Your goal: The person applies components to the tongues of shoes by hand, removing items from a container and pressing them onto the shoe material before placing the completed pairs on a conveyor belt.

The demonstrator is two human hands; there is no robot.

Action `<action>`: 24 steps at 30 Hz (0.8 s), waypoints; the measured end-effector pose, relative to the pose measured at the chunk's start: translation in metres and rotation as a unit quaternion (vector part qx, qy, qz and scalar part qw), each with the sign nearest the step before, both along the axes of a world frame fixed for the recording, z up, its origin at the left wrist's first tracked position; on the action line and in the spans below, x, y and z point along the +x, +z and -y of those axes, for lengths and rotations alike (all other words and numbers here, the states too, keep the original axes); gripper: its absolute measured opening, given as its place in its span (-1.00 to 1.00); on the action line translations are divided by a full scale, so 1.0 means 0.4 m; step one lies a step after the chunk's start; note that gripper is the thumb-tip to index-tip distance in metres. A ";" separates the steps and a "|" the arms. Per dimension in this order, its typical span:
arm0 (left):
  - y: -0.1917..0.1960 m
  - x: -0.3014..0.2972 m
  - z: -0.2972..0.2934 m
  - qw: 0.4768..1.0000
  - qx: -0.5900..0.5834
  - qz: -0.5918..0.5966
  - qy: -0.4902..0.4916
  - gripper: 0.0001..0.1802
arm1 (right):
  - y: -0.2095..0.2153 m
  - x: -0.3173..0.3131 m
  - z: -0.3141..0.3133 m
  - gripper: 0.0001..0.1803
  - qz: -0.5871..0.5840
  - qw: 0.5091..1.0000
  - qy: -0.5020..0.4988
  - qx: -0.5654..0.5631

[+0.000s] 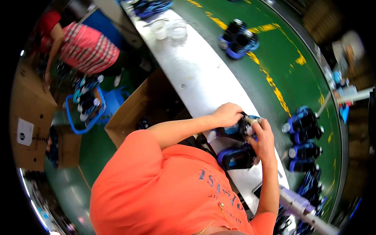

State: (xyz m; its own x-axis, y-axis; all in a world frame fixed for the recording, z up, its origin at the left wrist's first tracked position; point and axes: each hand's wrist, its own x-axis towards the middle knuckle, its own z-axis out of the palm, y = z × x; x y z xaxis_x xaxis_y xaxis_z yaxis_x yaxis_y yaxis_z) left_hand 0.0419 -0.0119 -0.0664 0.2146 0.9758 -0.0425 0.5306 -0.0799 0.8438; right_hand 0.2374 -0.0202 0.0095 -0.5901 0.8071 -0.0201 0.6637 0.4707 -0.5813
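At the near edge of the white bench, my left hand (228, 114) and my right hand (262, 139) meet over a black-and-blue item (233, 132) with a pale round end. Its exact kind is not clear to me. The fingers of my left hand are closed at a dark strap-like part on its top. My right hand grips the item's far right part, where something small and pale shows by the thumb. Another black-and-purple item (237, 157) of the same sort lies on the bench just nearer to me, beside my right wrist.
The long white bench (203, 82) bears two translucent cups (179, 29) and dark blue pieces (150, 8) at its far end. Similar items stand on the green floor (274, 51). An open cardboard box (135, 105) and a blue basket (111, 105) are at left, near another person (88, 49).
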 end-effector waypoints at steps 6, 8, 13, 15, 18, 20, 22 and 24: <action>0.075 -0.024 0.057 0.984 0.000 0.100 0.151 -0.64 | 0.024 -0.032 -0.005 -0.51 0.061 0.997 -0.015 -0.034; 0.156 -0.036 0.061 0.989 -0.131 0.067 0.007 -0.62 | 0.024 -0.028 -0.002 -0.51 0.030 0.997 -0.036 -0.056; 0.122 -0.012 0.043 0.950 -0.258 0.105 -0.140 -0.66 | 0.004 0.030 0.023 -0.57 -0.206 0.955 -0.075 -0.202; 0.112 0.004 0.063 0.949 -0.254 0.120 -0.142 -0.69 | 0.006 0.029 0.044 -0.66 -0.150 0.976 -0.095 -0.127; 0.097 0.030 0.095 0.940 -0.279 0.162 -0.108 -0.71 | -0.001 0.005 0.075 -0.67 -0.098 0.981 -0.155 -0.068; 0.096 0.027 0.100 0.952 -0.244 0.150 -0.111 -0.70 | 0.043 0.005 0.067 -0.66 -0.073 0.975 -0.154 -0.140; 0.101 0.029 0.106 0.955 -0.227 0.149 -0.117 -0.71 | 0.038 0.019 0.071 -0.66 -0.171 0.961 -0.116 -0.184; 0.102 0.038 0.115 0.957 -0.218 0.157 -0.112 -0.72 | 0.034 0.024 0.078 -0.60 -0.091 0.983 -0.112 -0.113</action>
State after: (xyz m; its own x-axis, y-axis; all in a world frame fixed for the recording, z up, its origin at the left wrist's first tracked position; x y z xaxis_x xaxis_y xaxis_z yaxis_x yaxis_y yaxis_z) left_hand 0.0572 -0.0577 -0.0256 0.4850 0.8079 -0.3347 0.2565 0.2345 0.9377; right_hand 0.2468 -0.0515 0.0230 -0.4083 0.9044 -0.1240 0.6113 0.1700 -0.7729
